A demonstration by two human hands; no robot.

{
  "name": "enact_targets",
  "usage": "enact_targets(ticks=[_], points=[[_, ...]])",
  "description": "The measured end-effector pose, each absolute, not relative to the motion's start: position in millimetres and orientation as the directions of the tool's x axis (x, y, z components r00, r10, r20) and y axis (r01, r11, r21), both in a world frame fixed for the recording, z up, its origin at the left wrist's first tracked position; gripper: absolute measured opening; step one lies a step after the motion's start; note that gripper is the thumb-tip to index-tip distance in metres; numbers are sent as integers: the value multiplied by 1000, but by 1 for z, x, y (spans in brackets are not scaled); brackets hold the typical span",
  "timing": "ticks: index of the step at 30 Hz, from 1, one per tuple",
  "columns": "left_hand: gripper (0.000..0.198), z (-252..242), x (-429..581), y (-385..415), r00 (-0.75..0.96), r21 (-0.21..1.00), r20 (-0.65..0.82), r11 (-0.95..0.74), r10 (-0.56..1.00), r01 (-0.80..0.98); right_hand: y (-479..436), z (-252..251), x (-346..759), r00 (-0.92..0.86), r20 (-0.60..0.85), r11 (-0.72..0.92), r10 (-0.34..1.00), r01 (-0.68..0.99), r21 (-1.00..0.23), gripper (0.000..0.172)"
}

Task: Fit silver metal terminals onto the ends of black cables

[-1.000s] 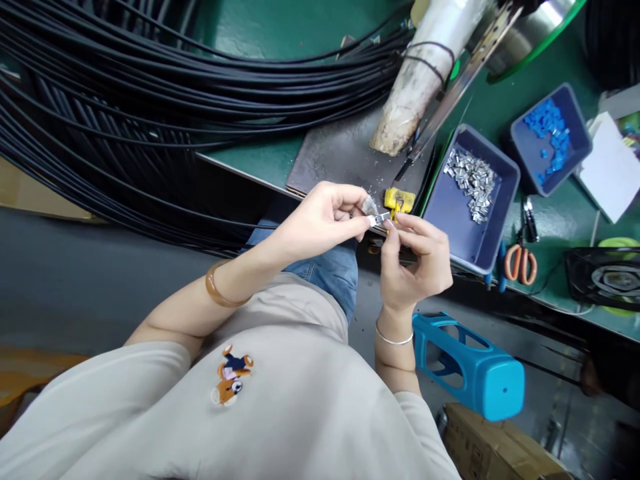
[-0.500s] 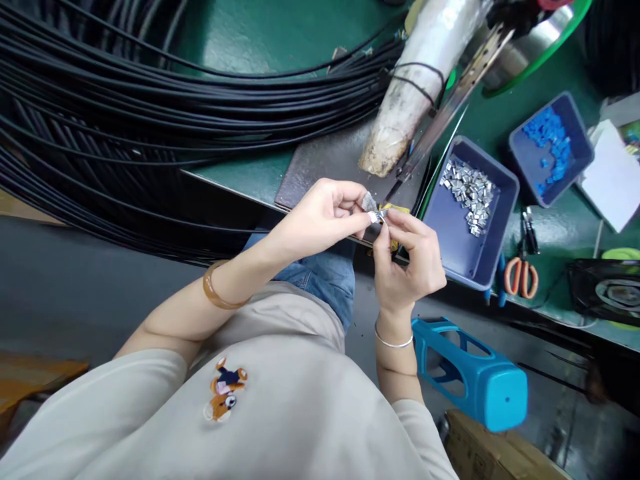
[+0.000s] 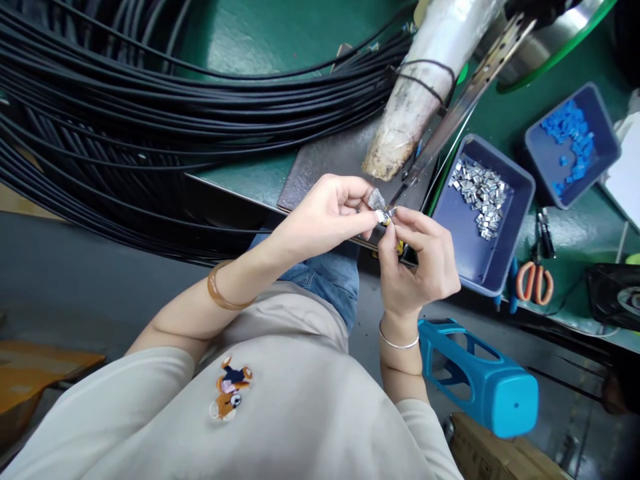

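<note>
My left hand and my right hand meet over the bench's front edge, fingertips almost touching. Both pinch at a small silvery metal connector; its details are too small to make out. A crumpled grey bit shows at my left index fingertip, and something white sits by the thumb tip. Just above the fingers ends the dark tip of what looks like a soldering iron, slanting down from the upper right. Beside it hangs a thick whitish wrapped tube.
Right of my hands, a blue-grey bin holds loose metal shells; another bin holds blue pieces. Orange-handled pliers lie nearby. Coiled black cables fill the bench's left. A blue stool stands below right.
The view has shifted a little, so the bench and bins sit further right. Both hands keep their pinch at the small connector, with only slight finger movement.
</note>
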State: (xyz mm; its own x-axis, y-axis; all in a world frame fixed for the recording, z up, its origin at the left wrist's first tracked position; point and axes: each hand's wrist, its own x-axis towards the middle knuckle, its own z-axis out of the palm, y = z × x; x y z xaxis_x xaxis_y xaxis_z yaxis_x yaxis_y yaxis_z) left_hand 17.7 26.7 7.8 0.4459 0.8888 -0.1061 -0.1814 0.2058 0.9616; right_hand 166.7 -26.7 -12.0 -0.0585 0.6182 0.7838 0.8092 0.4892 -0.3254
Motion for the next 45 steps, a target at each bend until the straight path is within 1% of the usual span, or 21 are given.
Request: enact_targets(ticks=[6,13,19,24,30,35,39,42,45], points=[[7,10,17,28,450,961,-109,209,886,-180,-27,-12,167,-48,780,483,624,809,-337,13],[10,10,16,28,464,963,-94,198,881,-182,-28,-8,165,-63,792,496,607,809,-315,17],[10,5,16,27,474,966,-87,191,876,-174,-29,-11,165,-71,782,500,620,804,-323,16],[9,4,15,25,462,976,-63,151,884,-155,-31,-12,166,-64,780,483,623,816,-319,16],[10,3,11,19,467,999,-1,24,884,-45,-36,-15,166,-32,788,467,615,820,-331,16],[9,5,8,14,487,997,65,-71,871,-7,-41,-19,166,-16,800,480,600,807,-344,18],[10,4,6,10,475,981,99,-165,874,99,-46,-20,167,-20,797,473,603,814,-337,15],[13,6,0,1,533,914,135,-313,835,259,-46,-21,168,-3,794,497,608,782,-377,15],[17,9,-15,-18,632,777,125,-472,765,417,-47,-22,173,61,808,536,586,718,-443,12]])
